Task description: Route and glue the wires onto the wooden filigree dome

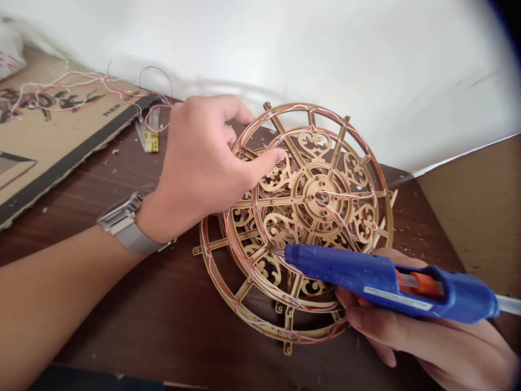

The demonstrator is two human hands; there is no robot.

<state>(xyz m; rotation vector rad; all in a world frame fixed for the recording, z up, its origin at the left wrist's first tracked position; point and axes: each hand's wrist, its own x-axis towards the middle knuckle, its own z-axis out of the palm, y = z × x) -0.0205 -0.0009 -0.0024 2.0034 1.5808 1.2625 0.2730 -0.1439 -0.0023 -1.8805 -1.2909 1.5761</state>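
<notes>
A dark wood tabletop (101,304) flecked with pale shavings meets a white wall (325,54). A cardboard sheet (49,136) covers its left side, and a tan cardboard panel (476,217) stands at the right. A laser-cut wooden wheel (321,195) strung with red and white wires sits near the wall, with open table toward the person. The left hand (199,168) lies spread across the wheel, and the right hand (427,331) curls tightly around a blue hot glue gun (391,282), its nozzle just at the wheel.
</notes>
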